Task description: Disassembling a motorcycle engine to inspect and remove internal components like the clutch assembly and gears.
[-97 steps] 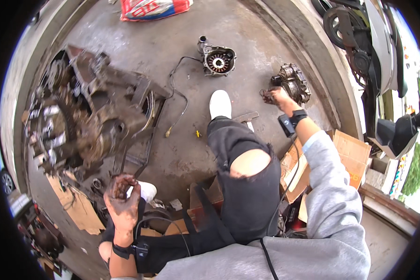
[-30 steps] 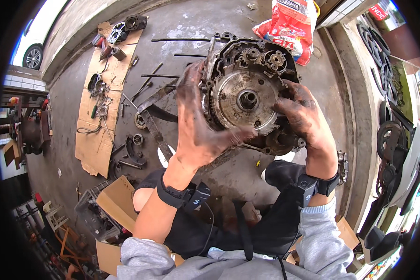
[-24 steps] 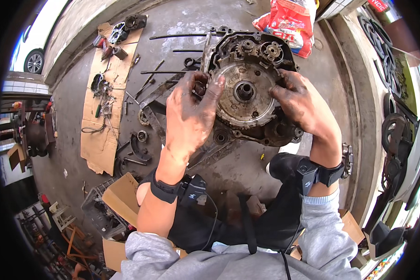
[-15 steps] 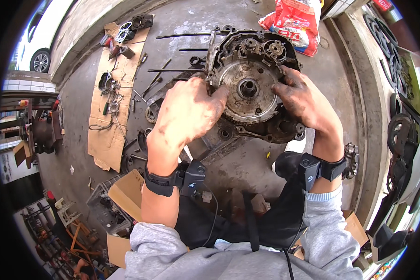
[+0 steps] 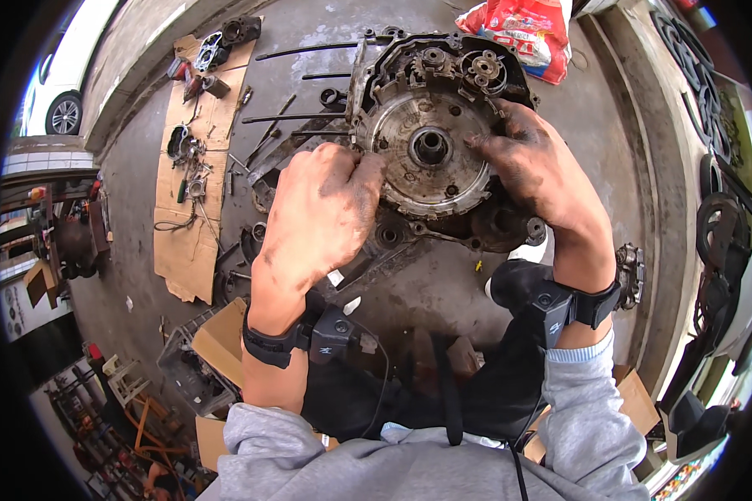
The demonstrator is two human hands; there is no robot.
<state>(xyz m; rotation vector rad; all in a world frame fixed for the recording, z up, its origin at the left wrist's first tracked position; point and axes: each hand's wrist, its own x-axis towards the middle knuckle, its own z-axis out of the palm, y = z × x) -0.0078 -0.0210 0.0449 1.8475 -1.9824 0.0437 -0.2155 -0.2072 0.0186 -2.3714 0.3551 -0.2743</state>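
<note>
Two grease-stained hands (image 5: pixel 322 204) (image 5: pixel 543 163) on oily engine casing (image 5: pixel 493 225), round notched metal disc (image 5: pixel 409 181)

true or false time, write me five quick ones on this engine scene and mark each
1. The right hand is at the right edge of the round metal disc. True.
2. The left hand is at the far right of the engine casing. False: it is by the left side of the engine casing.
3. Long dark rods stick out leftward from the casing. True.
4. The cardboard strip has nothing on it. False: parts and tools lie on the cardboard strip.
5. A red-and-white sack sits beyond the casing. True.
</note>
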